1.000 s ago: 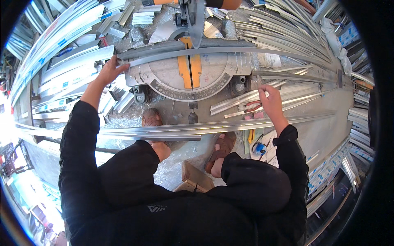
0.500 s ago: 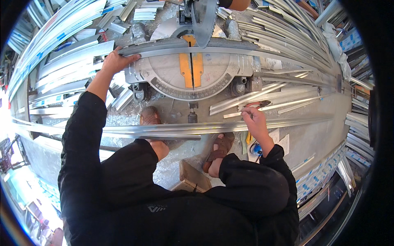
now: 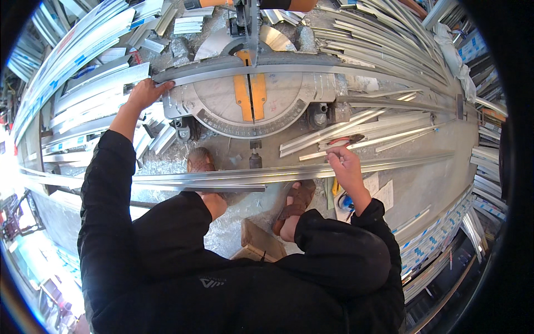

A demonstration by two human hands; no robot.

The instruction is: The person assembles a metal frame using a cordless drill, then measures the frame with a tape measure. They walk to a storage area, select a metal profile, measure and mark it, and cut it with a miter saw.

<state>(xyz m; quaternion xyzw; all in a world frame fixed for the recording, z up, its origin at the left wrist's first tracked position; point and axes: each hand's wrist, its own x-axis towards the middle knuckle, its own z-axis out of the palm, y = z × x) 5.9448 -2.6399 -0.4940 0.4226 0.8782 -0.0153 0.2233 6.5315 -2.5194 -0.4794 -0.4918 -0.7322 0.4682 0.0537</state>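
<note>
A mitre saw's grey round base [image 3: 214, 97] lies in front of me, with a yellow slotted insert [image 3: 241, 94] and a curved angle scale. Its toothed blade [image 3: 254, 39] stands above the slot, seen nearly edge-on. Along the fence runs a long, flat aluminium strip [image 3: 311, 69]. At its left part my left hand [image 3: 146, 94] is closed on it, thumb on the near side. My right hand [image 3: 346, 167] is curled with fingertips pinched, just over long aluminium profiles [image 3: 222, 175] lying across my feet. Whatever the pinch holds, if anything, is hidden.
Aluminium offcuts [image 3: 89, 100] pile up left of the saw, and more strips [image 3: 384, 44] lie behind it at right. Red-handled pliers [image 3: 350, 140] rest beyond my right hand. A blue tape measure [image 3: 346, 201] and papers lie near my right knee; a wooden block [image 3: 261, 242] stands between my legs.
The blade now looks narrower and more edge-on. My left hand has slid slightly left relative to the saw base. My right hand stays about where it was; the whole view has shifted a little.
</note>
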